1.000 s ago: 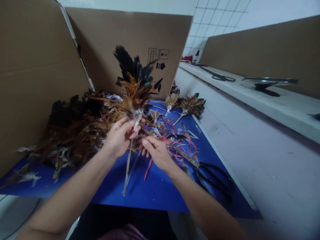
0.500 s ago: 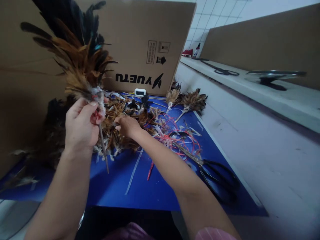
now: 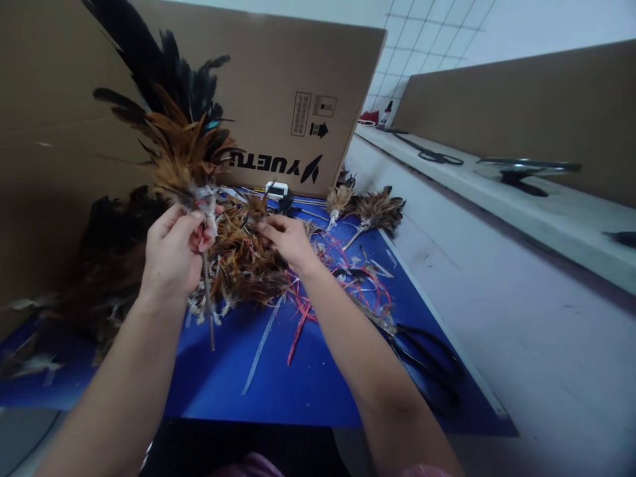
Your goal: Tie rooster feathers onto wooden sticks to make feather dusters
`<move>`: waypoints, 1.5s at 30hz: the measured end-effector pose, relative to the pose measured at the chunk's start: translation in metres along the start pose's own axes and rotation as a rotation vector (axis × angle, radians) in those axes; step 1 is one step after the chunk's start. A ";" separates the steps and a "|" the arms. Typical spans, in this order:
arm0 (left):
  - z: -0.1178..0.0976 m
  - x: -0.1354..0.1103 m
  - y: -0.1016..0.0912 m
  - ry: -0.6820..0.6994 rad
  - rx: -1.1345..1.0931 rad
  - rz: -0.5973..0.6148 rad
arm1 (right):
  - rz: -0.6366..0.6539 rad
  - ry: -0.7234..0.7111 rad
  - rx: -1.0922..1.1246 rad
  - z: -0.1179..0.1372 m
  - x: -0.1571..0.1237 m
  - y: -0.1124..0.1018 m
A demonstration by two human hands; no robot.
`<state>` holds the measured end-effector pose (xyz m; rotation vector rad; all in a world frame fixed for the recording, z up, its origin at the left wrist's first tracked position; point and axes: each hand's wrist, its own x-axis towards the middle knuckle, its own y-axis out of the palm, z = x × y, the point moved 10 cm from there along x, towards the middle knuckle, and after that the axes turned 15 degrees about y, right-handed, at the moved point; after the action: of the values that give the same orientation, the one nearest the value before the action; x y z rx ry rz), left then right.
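Note:
My left hand [image 3: 173, 248] is closed around the bound neck of a feather duster [image 3: 183, 156], held upright. Its black and brown feathers fan upward, and a thin stick points down below my fist. White and red tie material shows by the fingers. My right hand [image 3: 288, 242] pinches a small tuft of brown feathers [image 3: 257, 209] just right of the duster. Under both hands spreads a pile of loose brown feathers [image 3: 243, 265] with whitish quill ends. A heap of dark feathers [image 3: 119, 232] lies farther left, partly in shadow.
Black-handled scissors [image 3: 417, 351] lie on the blue table [image 3: 298, 397] beside tangled red string [image 3: 303, 311]. Two small feather bundles [image 3: 375, 212] rest at the back right. A cardboard box [image 3: 278, 79] stands behind. The ledge [image 3: 472, 179] at right carries more scissors [image 3: 437, 157].
My right hand has lifted from the feather pile, moving up and right with a brown tuft in its fingers. My left hand still holds the duster; the view has shifted slightly.

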<state>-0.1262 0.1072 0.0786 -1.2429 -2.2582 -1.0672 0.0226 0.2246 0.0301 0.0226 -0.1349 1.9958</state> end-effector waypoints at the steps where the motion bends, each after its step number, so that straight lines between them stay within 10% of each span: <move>1: 0.004 -0.001 0.000 -0.020 -0.007 0.000 | 0.009 0.024 0.100 0.003 -0.005 -0.007; 13: 0.048 -0.035 0.011 -0.322 0.023 -0.080 | 0.234 0.017 0.408 0.045 -0.049 0.010; 28: 0.039 -0.042 0.032 -0.187 0.099 0.171 | 0.150 0.014 0.235 0.039 -0.050 0.014; 45: 0.041 -0.045 0.015 -0.035 0.379 0.206 | 0.094 0.089 0.281 0.025 -0.043 0.014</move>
<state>-0.0864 0.1175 0.0309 -1.2973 -2.1671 -0.5167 0.0262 0.1776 0.0504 0.1097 0.2062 2.0922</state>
